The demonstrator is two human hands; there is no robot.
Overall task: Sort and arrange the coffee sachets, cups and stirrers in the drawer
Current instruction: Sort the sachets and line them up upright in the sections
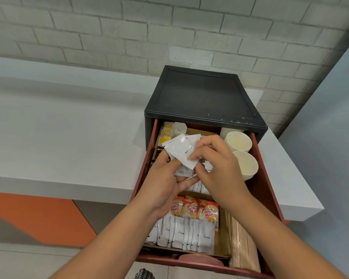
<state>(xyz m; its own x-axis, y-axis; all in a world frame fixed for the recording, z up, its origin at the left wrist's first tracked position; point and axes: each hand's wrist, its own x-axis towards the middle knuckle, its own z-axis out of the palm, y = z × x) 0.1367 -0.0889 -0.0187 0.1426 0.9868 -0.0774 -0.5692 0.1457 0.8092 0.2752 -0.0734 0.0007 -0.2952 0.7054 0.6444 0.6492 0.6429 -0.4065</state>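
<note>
1. Nearest is the red front edge of the open drawer (189, 263). Just behind it the wooden stirrers (244, 248) lie lengthwise in the narrow right compartment, along the right wall.
2. Left of the stirrers, a row of Cream sachets (181, 234) stands upright at the front, with the Coffee mate sachets (195, 208) directly behind. This compartment is packed, with little free room.
3. Over the middle of the drawer, the left hand (163, 188) holds a bundle of white sachets (181, 150) fanned out, with the fingers curled under it and the thumb on top.
4. The right hand (220, 168) comes from the right, its thumb and fingers pinched on the lower edge of the bundle.
5. Just beside the right hand, two stacks of cups (238, 141) lie tilted in the right rear compartment, mouths facing the camera.
6. At the rear left, yellow sachets (165, 133) and a Sugar sachet (179, 128) stand near the left wall, close under the cabinet edge.
7. The black cabinet (201, 93) sits on the white surface (69, 127) near its right end — the surface runs wide to the left, with a brick wall (109, 27) behind.
</note>
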